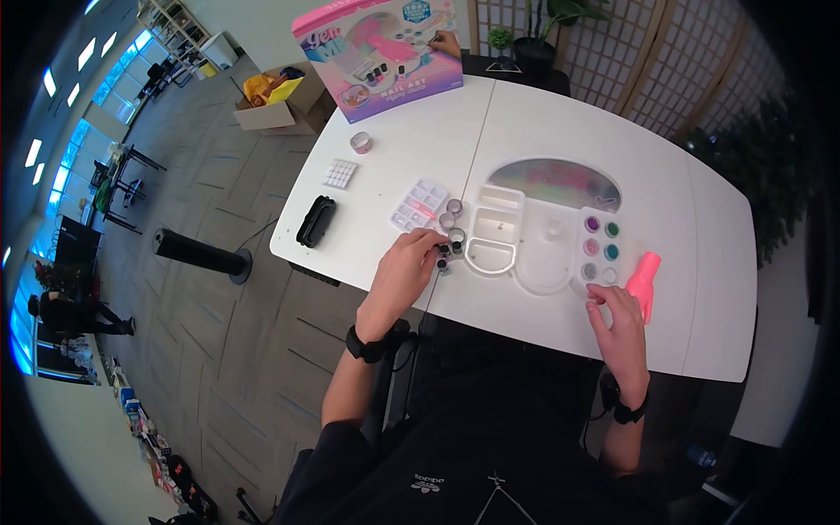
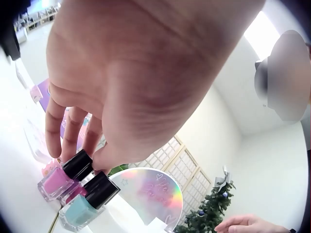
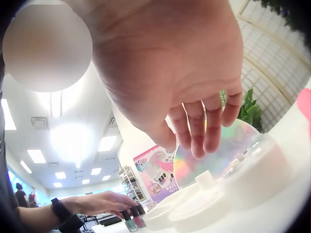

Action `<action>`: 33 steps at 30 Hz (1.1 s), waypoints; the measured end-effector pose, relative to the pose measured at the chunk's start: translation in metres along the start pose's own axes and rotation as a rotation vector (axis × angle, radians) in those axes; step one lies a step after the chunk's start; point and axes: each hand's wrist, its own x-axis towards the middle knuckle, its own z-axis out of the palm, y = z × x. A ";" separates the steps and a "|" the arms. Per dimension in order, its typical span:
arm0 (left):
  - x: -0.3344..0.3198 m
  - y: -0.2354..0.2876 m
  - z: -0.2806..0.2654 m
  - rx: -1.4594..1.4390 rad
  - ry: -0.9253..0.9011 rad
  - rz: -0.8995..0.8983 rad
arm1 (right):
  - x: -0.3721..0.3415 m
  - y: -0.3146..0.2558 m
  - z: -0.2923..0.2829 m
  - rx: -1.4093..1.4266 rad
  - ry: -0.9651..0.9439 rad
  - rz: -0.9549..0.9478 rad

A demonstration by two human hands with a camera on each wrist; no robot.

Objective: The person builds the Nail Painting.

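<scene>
The left hand (image 1: 405, 273) reaches over small nail polish bottles at the table's front edge, thumb and finger pinching a black cap (image 2: 77, 165). In the left wrist view a pink bottle (image 2: 56, 183) and a teal bottle (image 2: 80, 213) show, a magenta one partly hidden between them. Clear round pots (image 1: 455, 206) sit beside the white tray (image 1: 492, 269). The right hand (image 1: 623, 328) hovers with relaxed fingers at the tray's lower right corner, near pots of purple (image 1: 592, 224), green (image 1: 612, 229) and other colours. It holds nothing.
A pink hand-shaped form (image 1: 644, 282) lies right of the tray. Left of the bottles are a compartment box (image 1: 419, 205), a white studded sheet (image 1: 339, 173), a black case (image 1: 316, 220) and a tape roll (image 1: 361, 143). The product box (image 1: 381, 57) stands at the back.
</scene>
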 end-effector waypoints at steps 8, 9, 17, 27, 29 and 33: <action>0.003 0.002 0.001 0.068 0.077 -0.038 | -0.001 0.003 0.001 0.023 -0.003 -0.024; 0.004 0.003 0.000 0.075 0.089 -0.047 | -0.002 0.004 0.002 0.028 0.003 -0.031; 0.020 0.015 -0.020 0.120 0.227 -0.009 | -0.005 0.003 0.004 0.071 -0.014 -0.028; 0.032 0.057 0.004 -0.126 0.063 -0.011 | -0.011 -0.004 0.007 0.075 -0.075 -0.046; 0.034 0.060 0.006 -0.136 0.027 -0.004 | -0.011 -0.003 0.008 0.089 -0.092 -0.047; 0.038 0.050 0.008 -0.041 -0.038 0.106 | -0.013 0.001 0.013 0.110 -0.117 -0.075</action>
